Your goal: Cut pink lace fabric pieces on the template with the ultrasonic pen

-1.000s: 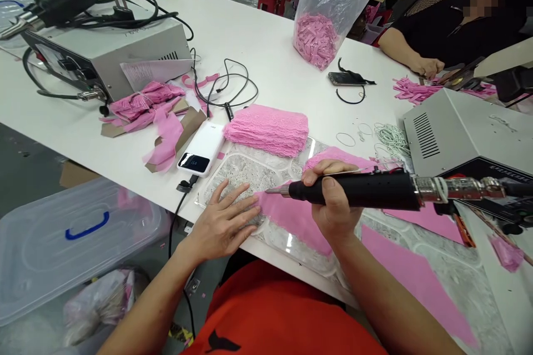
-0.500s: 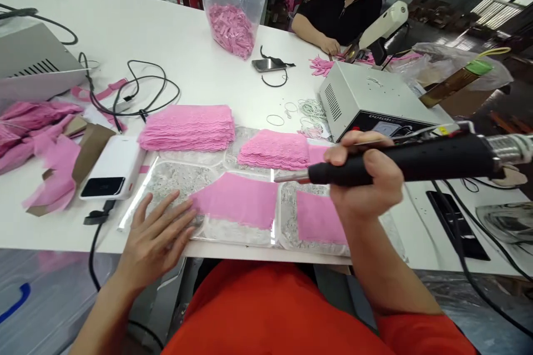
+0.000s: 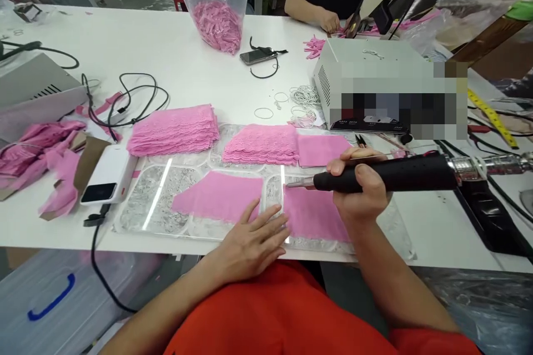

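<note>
My right hand (image 3: 360, 191) grips a black-handled hot tool (image 3: 395, 173) held level, its metal tip (image 3: 296, 183) pointing left just above a pink lace piece (image 3: 313, 213). My left hand (image 3: 255, 239) lies flat and open at the table's near edge, fingers spread, touching the lower right corner of another pink lace piece (image 3: 216, 198) and the gap between the two. Both pieces rest on a clear plastic mat (image 3: 162, 199). Two stacks of pink lace (image 3: 172, 129), (image 3: 262, 144) sit behind them.
A white power bank (image 3: 107, 173) with a cable lies left of the mat. A grey machine (image 3: 362, 75) stands at right, another (image 3: 33, 86) at far left. A bag of pink pieces (image 3: 219, 16), a phone (image 3: 255, 56), and another person's arm (image 3: 312, 14) are across the table.
My view swung right over the table. My left hand slid right along the mat's near edge, from the left lace piece's left side to between the two pieces. The tool tip dropped slightly.
</note>
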The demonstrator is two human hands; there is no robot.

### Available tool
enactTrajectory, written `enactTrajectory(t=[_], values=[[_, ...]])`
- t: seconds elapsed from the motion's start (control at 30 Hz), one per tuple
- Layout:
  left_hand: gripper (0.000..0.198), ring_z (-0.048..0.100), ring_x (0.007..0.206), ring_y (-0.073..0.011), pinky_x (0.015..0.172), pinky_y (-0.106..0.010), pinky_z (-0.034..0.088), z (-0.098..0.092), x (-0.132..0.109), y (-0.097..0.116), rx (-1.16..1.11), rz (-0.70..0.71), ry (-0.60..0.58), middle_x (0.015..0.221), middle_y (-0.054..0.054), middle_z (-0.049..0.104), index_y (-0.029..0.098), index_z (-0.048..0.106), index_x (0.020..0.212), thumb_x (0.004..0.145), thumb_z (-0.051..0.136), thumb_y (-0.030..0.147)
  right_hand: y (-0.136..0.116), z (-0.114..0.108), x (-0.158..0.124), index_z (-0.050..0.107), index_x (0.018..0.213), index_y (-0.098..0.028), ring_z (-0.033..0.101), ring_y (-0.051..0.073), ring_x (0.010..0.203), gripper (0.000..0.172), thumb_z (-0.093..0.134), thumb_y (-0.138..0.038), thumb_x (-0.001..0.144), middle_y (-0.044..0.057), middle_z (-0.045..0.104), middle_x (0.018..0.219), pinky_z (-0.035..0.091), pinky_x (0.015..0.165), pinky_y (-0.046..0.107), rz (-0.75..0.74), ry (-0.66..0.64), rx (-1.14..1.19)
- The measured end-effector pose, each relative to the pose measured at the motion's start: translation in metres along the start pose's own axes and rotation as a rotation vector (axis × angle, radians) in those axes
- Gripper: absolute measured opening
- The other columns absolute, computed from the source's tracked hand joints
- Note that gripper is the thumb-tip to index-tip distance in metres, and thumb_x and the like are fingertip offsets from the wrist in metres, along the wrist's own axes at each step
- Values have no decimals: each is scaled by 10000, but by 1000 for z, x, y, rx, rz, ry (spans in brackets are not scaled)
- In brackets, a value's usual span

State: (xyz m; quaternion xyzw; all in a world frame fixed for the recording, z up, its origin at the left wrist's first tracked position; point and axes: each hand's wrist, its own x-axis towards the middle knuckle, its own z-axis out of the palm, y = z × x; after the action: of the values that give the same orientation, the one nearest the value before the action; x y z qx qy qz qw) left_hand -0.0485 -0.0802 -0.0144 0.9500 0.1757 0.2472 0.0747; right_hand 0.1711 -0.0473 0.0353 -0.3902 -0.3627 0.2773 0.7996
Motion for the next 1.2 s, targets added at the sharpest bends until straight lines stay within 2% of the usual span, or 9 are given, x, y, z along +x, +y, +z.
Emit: enactTrajectory(t=[0.37, 0.67, 0.93, 1.07, 1.2], values=[[295, 454, 1370, -261, 1228, -524, 137, 1, 1, -2, 2, 13, -28, 1300, -85, 646, 151, 592, 1236, 969, 526, 259, 6, 0, -1, 563, 774, -214, 533, 97, 509, 169, 630, -340, 683, -15, 570, 773, 484, 564, 341, -21, -9, -49], [287, 449, 1374, -258, 1235, -510, 113, 0, 1, -2, -12, 6, -24, 1303, -74, 646, 152, 603, 1221, 966, 531, 262, 5, -2, -1, 578, 776, -201, 548, 94, 528, 115, 626, -277, 705, -16, 562, 777, 493, 571, 320, -14, -51, 1], [293, 458, 1369, -259, 1228, -513, 150, -2, 1, -4, -36, 7, -31, 1300, -99, 645, 158, 615, 1216, 942, 562, 247, 4, 2, 1, 573, 792, -213, 573, 91, 557, 105, 637, -273, 734, -29, 572, 799, 514, 606, 319, -5, -49, 11], [325, 441, 1382, -252, 1222, -482, 200, -8, 7, -6, -49, -6, -30, 1319, -104, 631, 163, 596, 1260, 943, 553, 217, -15, -15, 15, 568, 781, -206, 549, 87, 520, 113, 591, -288, 707, -20, 569, 783, 487, 568, 306, -87, 82, 2], [334, 405, 1407, -253, 1222, -467, 199, -10, 22, -11, 10, -50, -18, 1345, -100, 612, 168, 587, 1275, 949, 512, 158, -33, -51, 27, 548, 710, -198, 520, 90, 477, 82, 568, -251, 650, -24, 552, 704, 451, 522, 292, -163, 236, -60]])
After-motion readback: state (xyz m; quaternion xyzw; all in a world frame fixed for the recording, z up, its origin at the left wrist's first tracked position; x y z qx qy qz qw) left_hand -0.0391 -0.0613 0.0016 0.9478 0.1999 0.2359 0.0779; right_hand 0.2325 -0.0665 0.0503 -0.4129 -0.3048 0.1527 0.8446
